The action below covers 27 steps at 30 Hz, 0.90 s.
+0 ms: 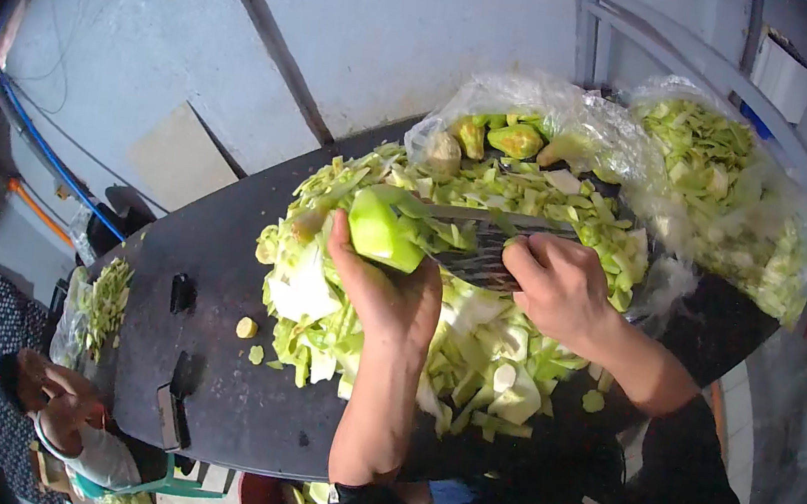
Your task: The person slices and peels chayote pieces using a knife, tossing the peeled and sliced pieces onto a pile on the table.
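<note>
My left hand [388,296] is wrapped round a partly peeled green fruit that looks like an unripe papaya [380,234], held up above a heap of peelings. My right hand [560,289] grips a knife [488,262] whose wide blade points left at the fruit. The blade is smeared by motion. A strip of green peel [409,204] lies at the fruit's upper side, close to the blade. Below both hands spreads the heap of pale green peels and cut pieces [503,345].
The dark table [219,280] carries a small black object [182,293] and a black box-like item [172,410]. Whole green-yellow fruits [516,141] sit in clear plastic behind the heap. A bag of peelings [715,179] stands right. Another person [90,425] sits at lower left.
</note>
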{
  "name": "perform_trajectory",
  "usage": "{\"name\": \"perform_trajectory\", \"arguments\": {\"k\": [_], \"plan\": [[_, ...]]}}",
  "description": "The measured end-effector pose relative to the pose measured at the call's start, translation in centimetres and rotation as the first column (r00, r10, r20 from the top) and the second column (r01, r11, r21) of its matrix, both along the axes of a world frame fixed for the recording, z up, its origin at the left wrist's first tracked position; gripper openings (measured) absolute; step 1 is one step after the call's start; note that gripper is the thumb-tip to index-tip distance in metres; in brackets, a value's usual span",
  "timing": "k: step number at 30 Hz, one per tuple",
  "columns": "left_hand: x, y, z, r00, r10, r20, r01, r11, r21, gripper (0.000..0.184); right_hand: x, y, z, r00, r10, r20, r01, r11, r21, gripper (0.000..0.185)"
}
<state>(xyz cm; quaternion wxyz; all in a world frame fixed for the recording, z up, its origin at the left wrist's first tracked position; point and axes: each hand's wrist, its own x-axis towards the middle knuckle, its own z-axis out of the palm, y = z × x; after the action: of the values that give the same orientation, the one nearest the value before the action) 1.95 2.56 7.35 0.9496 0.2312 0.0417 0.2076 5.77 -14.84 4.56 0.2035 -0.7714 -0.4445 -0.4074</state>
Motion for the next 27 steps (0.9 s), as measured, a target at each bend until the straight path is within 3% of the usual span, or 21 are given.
{"name": "perform_trajectory", "arguments": {"k": [6, 7, 11, 14, 18, 19, 20, 24, 27], "plan": [[-0.3, 0.7, 0.0, 0.995, -0.058, 0.079, 0.059, 0.998, -0.014, 0.046, -0.1, -0.2, -0.1, 0.997, -0.04, -0.073, 0.039, 0.999, -0.021, 0.011], [-0.5, 0.6, -0.1, 0.995, -0.061, 0.073, 0.062, 0.998, -0.013, 0.046, 0.9, -0.1, -0.6, 0.987, -0.056, -0.151, 0.057, 0.998, 0.001, 0.013], [-0.6, 0.2, 0.1, 0.952, -0.219, 0.215, 0.224, 0.975, 0.004, 0.041, 1.3, -0.4, -0.1, 0.967, -0.04, -0.25, 0.051, 0.998, 0.035, 0.02], [-0.4, 0.4, 0.0, 0.99, -0.122, 0.071, 0.129, 0.985, -0.111, 0.038, 0.3, -0.2, 0.1, 0.979, -0.003, -0.206, 0.015, 0.998, 0.054, 0.019], [0.1, 0.5, -0.4, 0.988, -0.139, 0.068, 0.146, 0.982, -0.121, 0.037, -0.6, -0.3, 0.8, 0.997, 0.064, -0.042, -0.061, 0.996, 0.058, 0.013], [-0.1, 0.5, -0.5, 0.985, -0.163, 0.06, 0.165, 0.986, -0.03, 0.042, -0.8, -0.2, 0.9, 0.996, 0.086, -0.003, -0.085, 0.995, 0.054, 0.013], [-0.2, 0.5, -0.5, 0.981, -0.187, 0.051, 0.184, 0.981, 0.061, 0.047, -0.9, -0.6, 0.7, 0.997, 0.072, -0.006, -0.072, 0.997, -0.006, 0.013], [-0.2, 0.7, 0.0, 0.989, -0.15, 0.01, 0.15, 0.989, -0.002, 0.047, 1.3, 0.1, -0.4, 0.978, -0.066, -0.199, 0.073, 0.997, 0.029, 0.016], [-0.2, 0.5, -0.2, 0.952, -0.263, 0.156, 0.268, 0.963, -0.014, 0.047, 1.3, -0.2, 0.1, 0.978, -0.036, -0.205, 0.051, 0.996, 0.069, 0.019]]}}
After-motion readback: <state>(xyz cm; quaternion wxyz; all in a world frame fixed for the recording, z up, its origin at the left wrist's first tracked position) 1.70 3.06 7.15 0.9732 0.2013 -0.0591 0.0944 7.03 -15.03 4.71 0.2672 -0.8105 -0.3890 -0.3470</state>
